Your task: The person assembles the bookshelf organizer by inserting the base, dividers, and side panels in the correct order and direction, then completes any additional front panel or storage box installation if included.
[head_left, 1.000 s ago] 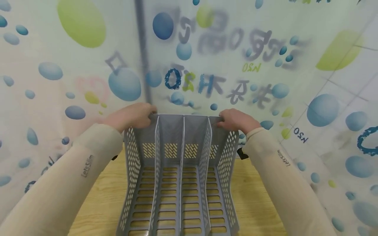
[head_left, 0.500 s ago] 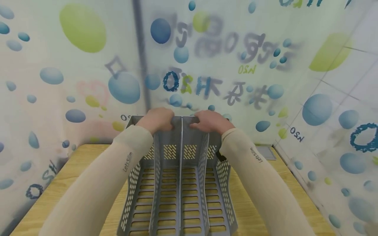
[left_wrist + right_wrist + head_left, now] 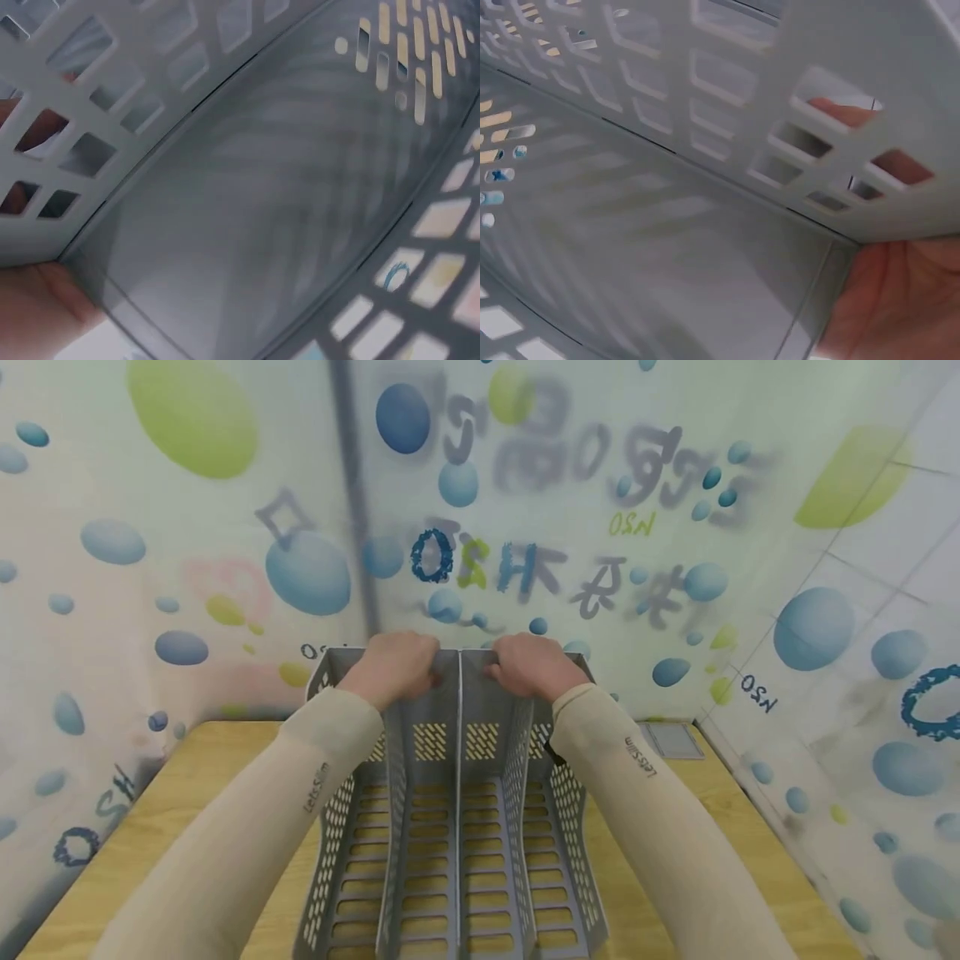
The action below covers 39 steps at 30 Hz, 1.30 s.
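A grey plastic file organizer [image 3: 435, 710] stands upright on the wooden table, its perforated dividers [image 3: 459, 827] forming several slots. With curled fingers, my left hand [image 3: 393, 668] grips the top edge of its back panel, left of the middle divider. My right hand [image 3: 534, 667] holds that same edge on the right side. In the left wrist view, part of the left hand [image 3: 37, 311] shows under a perforated divider [image 3: 150, 45]. The right wrist view has the right hand [image 3: 900, 296] at the panel's edge, with skin visible through the divider holes. Most fingertips are hidden.
The wooden table [image 3: 217, 777] extends on both sides of the organizer. A flat grey rectangular item [image 3: 672, 740] lies at its back right. Behind hangs a pale curtain [image 3: 300, 468] with blue and green spots. Something small and black [image 3: 553, 753] sits beside the right sleeve.
Both hands have moved inward along the top edge, from the outer slots towards the middle divider. Over the last half second they barely move. The organizer stays in about the same place.
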Each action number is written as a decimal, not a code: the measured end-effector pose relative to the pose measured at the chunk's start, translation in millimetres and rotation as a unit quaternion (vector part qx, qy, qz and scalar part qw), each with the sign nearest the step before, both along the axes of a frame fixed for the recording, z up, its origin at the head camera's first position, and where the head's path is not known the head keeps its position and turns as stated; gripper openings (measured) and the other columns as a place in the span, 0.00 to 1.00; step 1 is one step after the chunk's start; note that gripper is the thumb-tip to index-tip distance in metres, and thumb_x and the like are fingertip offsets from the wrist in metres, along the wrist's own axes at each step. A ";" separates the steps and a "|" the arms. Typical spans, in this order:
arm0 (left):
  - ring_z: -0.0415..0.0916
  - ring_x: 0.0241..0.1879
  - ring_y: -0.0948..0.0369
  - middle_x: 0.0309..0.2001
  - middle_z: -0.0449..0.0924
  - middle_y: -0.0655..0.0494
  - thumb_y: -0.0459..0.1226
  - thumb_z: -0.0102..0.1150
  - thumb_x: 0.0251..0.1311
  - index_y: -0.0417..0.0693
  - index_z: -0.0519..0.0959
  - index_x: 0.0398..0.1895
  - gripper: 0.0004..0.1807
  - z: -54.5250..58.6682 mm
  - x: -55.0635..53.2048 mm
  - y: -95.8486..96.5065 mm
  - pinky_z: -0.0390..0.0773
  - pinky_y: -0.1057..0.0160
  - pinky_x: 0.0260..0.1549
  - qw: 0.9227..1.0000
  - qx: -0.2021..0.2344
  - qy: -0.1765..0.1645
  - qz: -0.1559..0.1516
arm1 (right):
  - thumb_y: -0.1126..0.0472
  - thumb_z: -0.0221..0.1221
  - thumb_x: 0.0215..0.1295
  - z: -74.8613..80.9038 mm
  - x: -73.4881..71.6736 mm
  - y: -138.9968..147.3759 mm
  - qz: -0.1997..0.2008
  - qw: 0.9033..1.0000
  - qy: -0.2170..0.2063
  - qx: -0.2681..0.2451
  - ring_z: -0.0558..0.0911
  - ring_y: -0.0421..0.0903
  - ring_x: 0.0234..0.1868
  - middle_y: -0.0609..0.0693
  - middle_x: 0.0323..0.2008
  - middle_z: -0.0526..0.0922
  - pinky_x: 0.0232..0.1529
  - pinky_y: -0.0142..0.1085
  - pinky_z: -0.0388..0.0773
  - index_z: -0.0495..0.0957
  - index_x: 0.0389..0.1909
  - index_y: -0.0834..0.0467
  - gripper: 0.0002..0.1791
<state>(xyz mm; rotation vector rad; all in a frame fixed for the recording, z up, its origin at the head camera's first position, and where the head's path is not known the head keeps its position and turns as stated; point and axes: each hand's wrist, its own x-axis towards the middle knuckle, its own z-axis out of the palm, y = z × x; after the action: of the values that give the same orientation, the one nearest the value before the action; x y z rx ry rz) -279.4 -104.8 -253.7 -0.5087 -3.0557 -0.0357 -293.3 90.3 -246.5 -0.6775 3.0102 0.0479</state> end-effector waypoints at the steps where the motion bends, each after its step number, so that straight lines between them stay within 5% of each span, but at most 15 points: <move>1: 0.80 0.36 0.52 0.37 0.84 0.48 0.40 0.66 0.68 0.42 0.81 0.46 0.12 1.3 1.0 -0.4 0.83 0.50 0.39 1.000 -0.002 0.003 -0.002 | 0.48 0.52 0.81 1.1 0.8 -0.6 -0.001 1.000 0.002 -0.001 0.82 0.50 0.39 0.52 0.35 0.81 0.45 0.50 0.80 0.77 0.38 0.56 0.16; 6: 0.80 0.41 0.49 0.42 0.83 0.45 0.41 0.59 0.72 0.41 0.78 0.49 0.13 7.1 -0.7 -3.3 0.82 0.46 0.44 1.000 -0.003 -0.018 -0.015 | 0.46 0.51 0.81 5.4 0.0 0.6 -0.002 1.000 -0.010 -0.020 0.80 0.50 0.36 0.51 0.34 0.80 0.42 0.48 0.78 0.76 0.37 0.55 0.18; 10: 0.79 0.51 0.46 0.53 0.81 0.40 0.44 0.49 0.79 0.38 0.75 0.59 0.20 16.7 1.0 -14.6 0.79 0.44 0.53 0.996 0.050 -0.067 -0.044 | 0.44 0.45 0.83 10.5 0.8 16.4 0.022 0.993 -0.037 -0.106 0.74 0.48 0.31 0.51 0.31 0.75 0.39 0.44 0.72 0.73 0.37 0.55 0.21; 13: 0.79 0.43 0.48 0.46 0.81 0.40 0.45 0.43 0.82 0.37 0.77 0.52 0.20 28.0 8.9 -31.4 0.78 0.47 0.46 0.992 0.091 -0.073 -0.056 | 0.48 0.43 0.85 18.6 8.1 41.3 0.030 0.983 -0.036 -0.180 0.70 0.51 0.29 0.55 0.30 0.72 0.38 0.45 0.69 0.72 0.37 0.58 0.21; 16: 0.69 0.28 0.55 0.29 0.74 0.48 0.44 0.40 0.83 0.42 0.76 0.38 0.19 35.3 15.5 -50.7 0.72 0.54 0.33 0.992 0.104 -0.058 -0.052 | 0.53 0.45 0.85 20.3 16.0 75.1 0.019 0.976 -0.018 -0.215 0.78 0.56 0.39 0.60 0.40 0.79 0.45 0.50 0.75 0.77 0.47 0.62 0.18; 20: 0.62 0.23 0.58 0.23 0.67 0.54 0.42 0.42 0.83 0.43 0.76 0.35 0.18 31.4 21.3 -80.0 0.66 0.57 0.28 0.991 0.117 -0.051 -0.047 | 0.52 0.45 0.85 3.4 23.3 111.4 0.000 0.971 -0.023 -0.237 0.77 0.64 0.62 0.65 0.64 0.77 0.60 0.59 0.75 0.72 0.68 0.63 0.24; 24: 0.71 0.29 0.53 0.30 0.76 0.47 0.40 0.44 0.82 0.39 0.80 0.46 0.16 16.9 25.7 -102.1 0.71 0.52 0.33 0.987 0.148 -0.045 -0.048 | 0.48 0.42 0.86 -23.0 31.3 129.8 -0.013 0.949 -0.047 -0.311 0.80 0.64 0.59 0.67 0.67 0.73 0.57 0.56 0.80 0.65 0.74 0.65 0.30; 27: 0.78 0.46 0.44 0.50 0.81 0.35 0.37 0.40 0.82 0.36 0.78 0.60 0.18 7.8 29.6 -115.0 0.76 0.43 0.45 0.977 0.202 -0.047 -0.041 | 0.45 0.39 0.85 -37.9 36.9 134.4 -0.023 0.926 -0.055 -0.373 0.83 0.61 0.52 0.68 0.70 0.70 0.54 0.52 0.82 0.63 0.76 0.64 0.33; 30: 0.69 0.66 0.36 0.68 0.70 0.32 0.38 0.37 0.83 0.36 0.71 0.71 0.23 1.2 34.3 -129.2 0.70 0.33 0.60 0.962 0.266 -0.063 -0.024 | 0.42 0.38 0.85 -47.9 38.4 136.0 -0.035 0.911 -0.061 -0.406 0.85 0.60 0.50 0.68 0.72 0.67 0.54 0.52 0.82 0.60 0.78 0.64 0.36; 32: 0.64 0.70 0.36 0.72 0.66 0.33 0.41 0.36 0.83 0.39 0.69 0.73 0.24 -3.8 38.2 -138.2 0.67 0.33 0.63 0.952 0.296 -0.074 -0.011 | 0.42 0.38 0.85 -54.1 37.2 138.1 -0.039 0.906 -0.070 -0.415 0.85 0.59 0.50 0.68 0.72 0.68 0.55 0.52 0.83 0.61 0.78 0.64 0.35; 35: 0.59 0.73 0.36 0.74 0.63 0.36 0.47 0.34 0.84 0.44 0.68 0.74 0.27 -13.6 44.6 -148.1 0.63 0.31 0.65 0.940 0.331 -0.078 0.004 | 0.46 0.41 0.85 -69.5 31.8 145.9 -0.038 0.913 -0.073 -0.399 0.85 0.60 0.51 0.69 0.67 0.74 0.54 0.52 0.83 0.65 0.75 0.66 0.32; 39: 0.54 0.76 0.36 0.78 0.58 0.41 0.53 0.31 0.83 0.50 0.67 0.76 0.29 -28.5 57.0 -158.4 0.62 0.29 0.64 0.917 0.393 -0.066 0.024 | 0.53 0.47 0.84 -104.9 21.2 163.3 -0.052 0.939 -0.063 -0.333 0.81 0.66 0.57 0.69 0.62 0.78 0.54 0.55 0.82 0.71 0.69 0.67 0.26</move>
<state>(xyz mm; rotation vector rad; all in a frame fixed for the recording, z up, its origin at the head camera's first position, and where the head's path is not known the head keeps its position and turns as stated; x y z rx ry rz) -222.4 -263.2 -282.2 -0.3660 -2.8075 -1.2658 -272.1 253.5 -351.4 -0.5148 2.8965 -1.0117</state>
